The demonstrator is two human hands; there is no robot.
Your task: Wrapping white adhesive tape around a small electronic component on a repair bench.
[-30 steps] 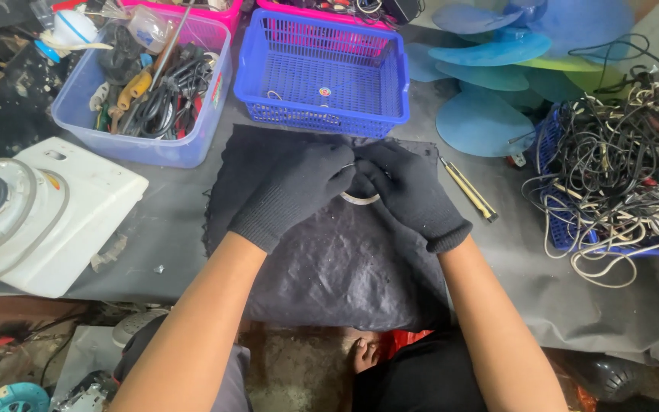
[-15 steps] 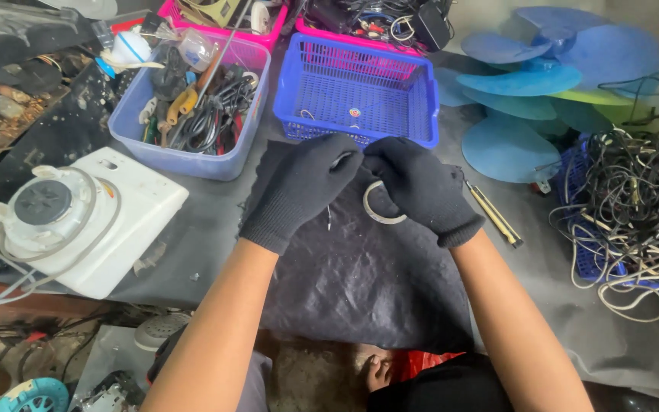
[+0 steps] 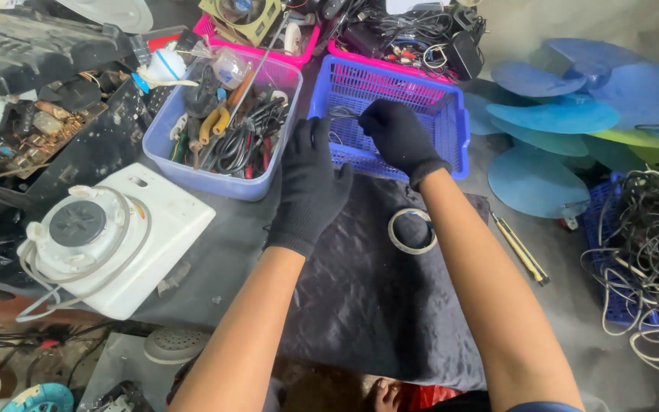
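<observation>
Two gloved hands, left (image 3: pixel 310 187) and right (image 3: pixel 400 137), have released the ring (image 3: pixel 412 230); both now empty, right reaching into the 12 o'clock basket (image 3: pixel 451 130).

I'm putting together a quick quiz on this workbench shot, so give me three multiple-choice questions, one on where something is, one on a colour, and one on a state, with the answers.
1. Where is the right hand?
A. inside the blue basket
B. on the white appliance
C. on the pile of cables

2. What colour are the gloves?
A. white
B. black
C. yellow

3. How does the tape ring lie?
A. held in the left hand
B. flat on the dark cloth, untouched
C. hung on the basket rim

Answers: 1 A, the gloved hand reaches down between the basket walls. 2 B, both hands are covered in black. 3 B, the ring lies flat on the cloth beside the right forearm, with neither hand on it.
</observation>
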